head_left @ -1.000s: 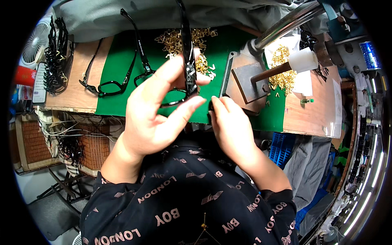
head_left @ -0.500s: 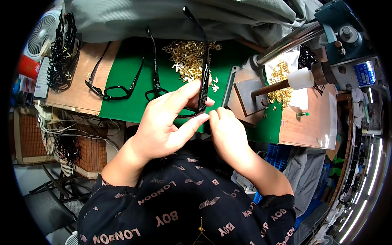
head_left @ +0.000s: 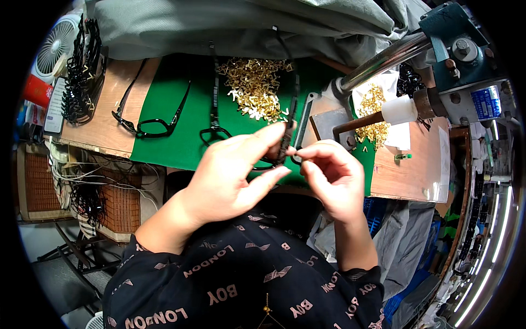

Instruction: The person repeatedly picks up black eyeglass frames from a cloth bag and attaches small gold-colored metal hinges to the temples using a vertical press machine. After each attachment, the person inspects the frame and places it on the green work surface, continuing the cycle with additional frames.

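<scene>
A black eyeglasses frame [head_left: 296, 90] is held above the green mat [head_left: 181, 148], both its temples pointing away from me. My left hand [head_left: 227, 175] grips it by the front, thumb and fingers closed near the right-hand corner and hiding much of the rim. My right hand [head_left: 339, 175] is curled beside that corner, its thumb and fingertips drawn together; whatever lies in them is too small or hidden to name. Beyond the hands, small gold-coloured pieces [head_left: 255, 82] lie heaped on the mat. A second black eyeglasses frame [head_left: 154, 128] rests to the left.
At right stands a press [head_left: 463, 52] with a shiny column and flat metal base. More gold pieces [head_left: 372, 131] lie on white paper past it. A stack of black frames [head_left: 82, 82] and a white fan [head_left: 57, 44] are at far left. Grey cloth [head_left: 246, 27] hangs behind.
The held frame and my left hand have shifted slightly right and nearer me. My right hand has moved right and turned, its fingers now curled beside the frame's corner.
</scene>
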A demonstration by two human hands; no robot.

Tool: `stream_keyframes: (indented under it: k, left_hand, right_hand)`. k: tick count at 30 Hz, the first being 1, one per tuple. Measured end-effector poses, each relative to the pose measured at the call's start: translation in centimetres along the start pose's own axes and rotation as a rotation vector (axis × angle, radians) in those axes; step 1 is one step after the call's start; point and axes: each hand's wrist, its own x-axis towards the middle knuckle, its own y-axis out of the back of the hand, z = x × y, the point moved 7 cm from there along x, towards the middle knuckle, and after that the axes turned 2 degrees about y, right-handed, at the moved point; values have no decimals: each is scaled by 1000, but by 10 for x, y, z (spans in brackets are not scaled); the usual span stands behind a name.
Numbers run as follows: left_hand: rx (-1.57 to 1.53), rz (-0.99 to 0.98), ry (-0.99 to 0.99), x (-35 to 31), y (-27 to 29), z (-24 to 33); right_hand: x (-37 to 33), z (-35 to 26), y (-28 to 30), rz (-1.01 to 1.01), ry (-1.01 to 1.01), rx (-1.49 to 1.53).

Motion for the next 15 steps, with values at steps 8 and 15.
stream_keyframes:
  k: [8, 15]
  left_hand:
    - [-16, -49, -1, 8, -20, 7]
    - [158, -121, -141, 7, -17, 15]
  right_hand:
    - [-7, -5, 2, 32, -29, 466]
    - [-3, -14, 0, -87, -183, 281]
